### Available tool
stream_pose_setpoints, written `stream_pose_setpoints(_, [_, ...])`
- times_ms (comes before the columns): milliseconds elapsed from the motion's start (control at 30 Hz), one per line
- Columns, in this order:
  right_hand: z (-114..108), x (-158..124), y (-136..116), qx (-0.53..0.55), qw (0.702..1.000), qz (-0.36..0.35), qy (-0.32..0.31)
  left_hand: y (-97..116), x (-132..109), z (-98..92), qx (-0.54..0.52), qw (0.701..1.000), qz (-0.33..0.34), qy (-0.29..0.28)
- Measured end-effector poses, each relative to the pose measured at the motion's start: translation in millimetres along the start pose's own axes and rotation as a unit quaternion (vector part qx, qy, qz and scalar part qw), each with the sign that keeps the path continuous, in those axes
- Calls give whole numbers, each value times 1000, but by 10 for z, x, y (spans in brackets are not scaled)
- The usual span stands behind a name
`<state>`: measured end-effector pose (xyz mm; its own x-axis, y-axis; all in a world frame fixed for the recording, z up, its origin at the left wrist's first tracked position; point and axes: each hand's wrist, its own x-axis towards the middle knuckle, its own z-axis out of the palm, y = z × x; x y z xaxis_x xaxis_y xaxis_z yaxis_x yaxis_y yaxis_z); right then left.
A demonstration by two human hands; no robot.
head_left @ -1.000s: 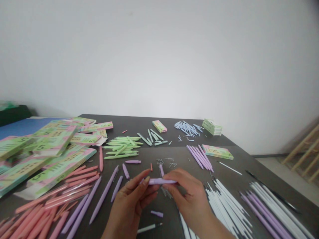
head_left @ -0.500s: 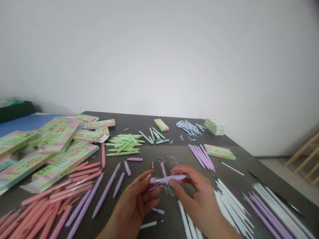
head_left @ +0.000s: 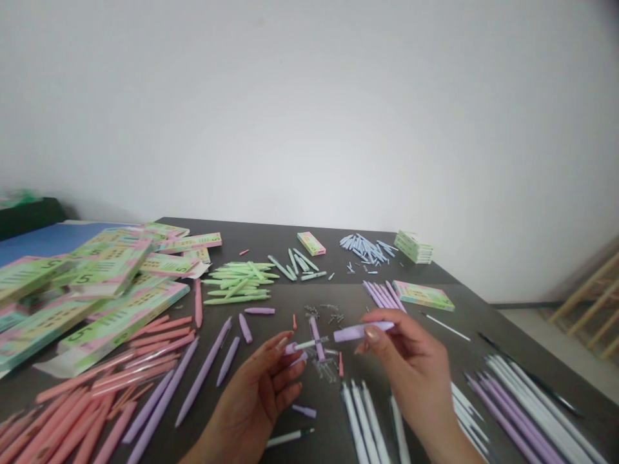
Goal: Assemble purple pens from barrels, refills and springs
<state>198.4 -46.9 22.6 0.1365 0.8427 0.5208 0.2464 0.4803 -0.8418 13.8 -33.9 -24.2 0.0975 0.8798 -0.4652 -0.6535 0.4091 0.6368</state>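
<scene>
My left hand (head_left: 258, 390) pinches a small purple pen part with a white refill (head_left: 309, 344) sticking out of it to the right. Between the fingertips of my right hand (head_left: 416, 361) is a purple pen barrel (head_left: 355, 331), its wide end facing the refill across a small gap. Under the refill, another purple pen piece (head_left: 316, 332) lies on the dark table. Small metal springs (head_left: 326, 372) are scattered around that piece. Below my left hand lie a short purple piece (head_left: 304, 410) and a white refill with a dark end (head_left: 290, 437).
Pink pen barrels (head_left: 82, 406) and flat printed boxes (head_left: 106, 258) cover the left side. Green pens (head_left: 239, 280) and blue pen parts (head_left: 362, 248) lie farther back. White refills (head_left: 362, 412) and purple barrels (head_left: 503, 412) fill the front right. A printed box (head_left: 423, 295) sits behind my right hand.
The purple barrel has come apart from the piece in my left hand, exposing the white refill. My right hand has moved right with the barrel; my left hand has barely shifted.
</scene>
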Motion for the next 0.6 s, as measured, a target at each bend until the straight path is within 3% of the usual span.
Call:
stream_pose_setpoints(133, [-77,142,97,16,999,49,12,53,-8,15,-15,1000,9,4])
stream_pose_setpoints(233, [-161,283,325,-114,989,74,-55,192,-13,21,-27,999,31,2])
stream_pose_setpoints(300, [-201,340,510,-292,944,81,-129,316,-8,9,-40,998,54,-1])
stream_pose_setpoints(367, [-216,349,675,-362,913,90,-162,435,8,-18,-56,996,72,-8])
stream_pose_setpoints(600, [-184,250,933,-445,862,114,-214,623,113,-128,-69,992,106,-10])
